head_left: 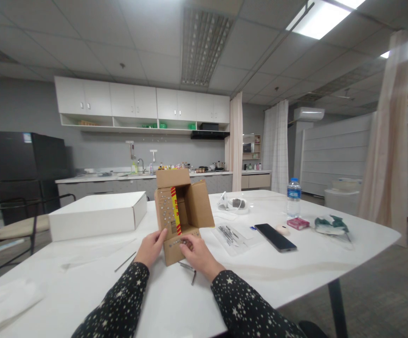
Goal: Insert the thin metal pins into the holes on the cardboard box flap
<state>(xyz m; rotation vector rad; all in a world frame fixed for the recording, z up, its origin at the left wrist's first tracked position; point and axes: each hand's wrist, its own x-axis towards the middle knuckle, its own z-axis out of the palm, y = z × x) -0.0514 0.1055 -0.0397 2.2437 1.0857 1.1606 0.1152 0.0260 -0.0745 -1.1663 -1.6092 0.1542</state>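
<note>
A small open cardboard box stands tilted on the white table, its flaps spread and its inside facing me. Yellow and red tape runs down one face, and rows of small round silvery pieces dot the cardboard beside it. My left hand grips the box's lower left edge, thumb on the front. At the lower flap, which also carries a few small round pieces, my right hand has its thumb and fingertips pinched together. Whatever they hold is too small to make out. Below that hand lies a thin metal tool.
A large white box sits at the left, near a thin rod. Rightward are a clear bag of metal tools, a black phone, a pink box, a water bottle and a green-white packet.
</note>
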